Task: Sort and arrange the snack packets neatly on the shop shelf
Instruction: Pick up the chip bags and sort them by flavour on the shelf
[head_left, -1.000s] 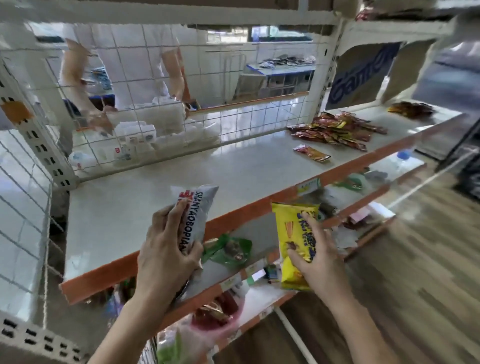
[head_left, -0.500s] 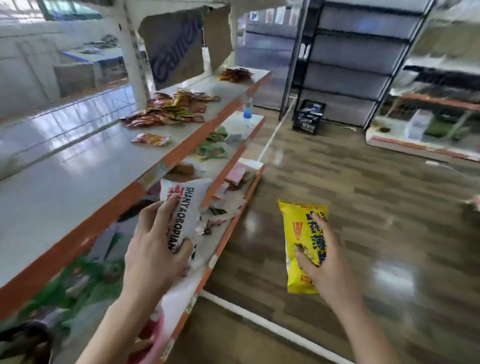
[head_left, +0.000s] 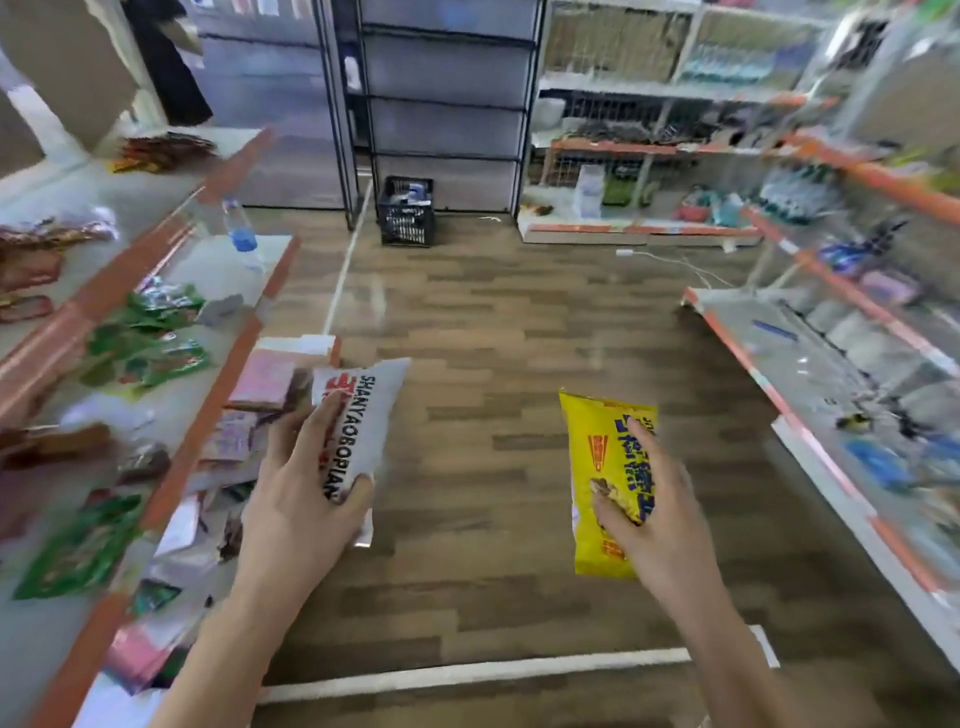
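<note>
The person stood in the aisle with a packet in each hand, hands well apart over the wooden floor (head_left: 493, 322). At 7 o'clock the left hand (head_left: 298, 499) was clamped on a white packet (head_left: 363, 410), thumb on its right edge and fingers across the printed face, just beside the front rim of the left shelf (head_left: 176, 478). At 5 o'clock the right hand (head_left: 660, 519) gripped a yellow packet (head_left: 608, 457), held upright in mid-air and clear of both shelves. The left shelf at 9 o'clock carried green packets (head_left: 150, 338) on its middle tier, red packets (head_left: 31, 260) on the top tier and a loose jumble on the lowest; a bottle (head_left: 239, 228) stood at its far end. Another shelf (head_left: 813, 441) ran along 3 o'clock, its goods too blurred to name, and a black crate (head_left: 408, 213) sat on the floor at 12 o'clock. The step in hand looked like carrying and sorting — two unlike packets picked up, neither yet placed. The next move probably called for finding where each kind belonged, then laying each packet flat and square with its own sort rather than onto the mixed heap; which tier suits either cannot be told from here.
</note>
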